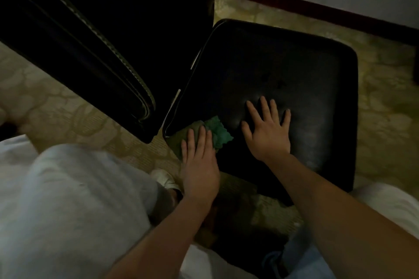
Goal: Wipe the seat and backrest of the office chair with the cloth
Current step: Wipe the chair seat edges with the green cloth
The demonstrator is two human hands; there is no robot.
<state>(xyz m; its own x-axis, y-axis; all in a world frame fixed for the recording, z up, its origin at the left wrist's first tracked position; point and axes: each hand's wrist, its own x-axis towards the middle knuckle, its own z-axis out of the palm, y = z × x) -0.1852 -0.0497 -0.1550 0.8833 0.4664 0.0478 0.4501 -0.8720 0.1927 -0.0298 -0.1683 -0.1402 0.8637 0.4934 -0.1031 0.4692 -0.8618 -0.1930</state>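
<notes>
Head view: both hands lie flat on the black seat [283, 59], one of them on the cloth.
The left hand [199, 161] presses the green cloth [218, 132] onto the seat corner just beside the backrest [79, 29], fingers straight. The right hand [268, 130] rests splayed on bare leather nearby. In the dim light, the cloth looks bunched.
</notes>
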